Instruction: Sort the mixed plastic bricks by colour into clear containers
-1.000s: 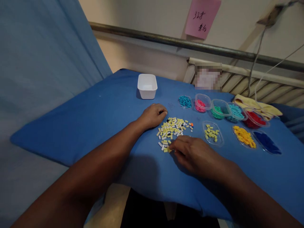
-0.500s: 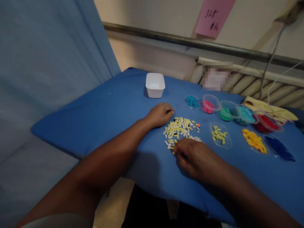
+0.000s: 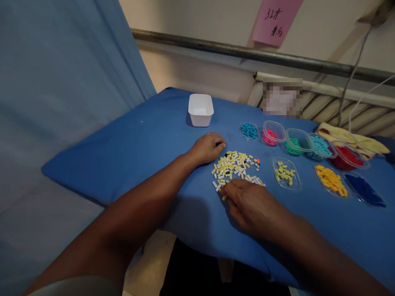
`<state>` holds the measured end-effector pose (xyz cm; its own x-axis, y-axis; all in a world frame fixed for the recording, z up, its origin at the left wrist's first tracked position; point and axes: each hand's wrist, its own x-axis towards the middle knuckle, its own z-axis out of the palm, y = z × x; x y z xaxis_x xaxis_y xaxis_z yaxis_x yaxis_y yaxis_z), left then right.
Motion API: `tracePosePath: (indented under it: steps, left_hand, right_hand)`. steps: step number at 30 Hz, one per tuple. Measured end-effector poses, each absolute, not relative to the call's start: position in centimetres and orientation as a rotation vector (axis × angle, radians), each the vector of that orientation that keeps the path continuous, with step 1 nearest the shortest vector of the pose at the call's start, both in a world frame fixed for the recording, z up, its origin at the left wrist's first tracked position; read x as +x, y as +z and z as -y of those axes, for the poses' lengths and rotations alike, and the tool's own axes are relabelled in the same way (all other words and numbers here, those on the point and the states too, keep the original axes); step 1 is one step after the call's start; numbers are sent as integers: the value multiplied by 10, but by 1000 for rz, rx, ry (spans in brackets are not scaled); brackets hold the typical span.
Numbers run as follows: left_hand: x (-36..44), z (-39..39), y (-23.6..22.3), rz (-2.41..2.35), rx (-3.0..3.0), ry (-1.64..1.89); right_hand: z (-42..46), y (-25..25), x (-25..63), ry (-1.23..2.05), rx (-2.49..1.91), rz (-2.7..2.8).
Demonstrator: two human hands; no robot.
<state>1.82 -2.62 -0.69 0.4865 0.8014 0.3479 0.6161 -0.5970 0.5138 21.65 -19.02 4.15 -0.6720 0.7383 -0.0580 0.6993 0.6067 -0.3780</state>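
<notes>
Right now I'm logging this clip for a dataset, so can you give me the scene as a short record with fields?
setting: blue cloth-covered table beside a blue curtain
left hand: rests on the cloth at the pile's left edge, fingers curled
right hand: fingertips at the pile's near edge; whether it holds a piece cannot be told
pile of small pieces: loose, mostly yellow and white
clear trays: hold pieces sorted by colour, right of the pile
white tub: behind the left hand, apart from it
pink note: on the wall
</notes>
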Motion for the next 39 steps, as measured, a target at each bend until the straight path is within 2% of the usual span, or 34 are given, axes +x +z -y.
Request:
tracePosePath:
  steps: [6,10,12,17,22,26,31,39]
  left_hand:
    - [16,23,-5,-1171,2419,799]
    - [14,19,-2,-1173,2419,812]
    - [13,18,-2,-1162,2415,813]
    - [14,20,-1,-1142,2412,824]
    - [13,22,-1,-1175,2380,839]
    - [16,31,3,-1062,2336,919]
    - [25,46,9,-731,2481,881]
    - [20,42,5,-762,2562,838]
  right_hand:
    - [198,51,206,443,-1144,2836]
    - [186,53,225,473,-1101,2766]
    - [171,54,253,445,-1254,2629]
    - [132,52,336,66,-1904,2218]
    - [123,37,365,17,-2117,2239]
    - [125,28,344,-141,-1750,2238]
    - [126,14,289,51,-1178,2480]
    - [132,12,279,179,-1072,2542]
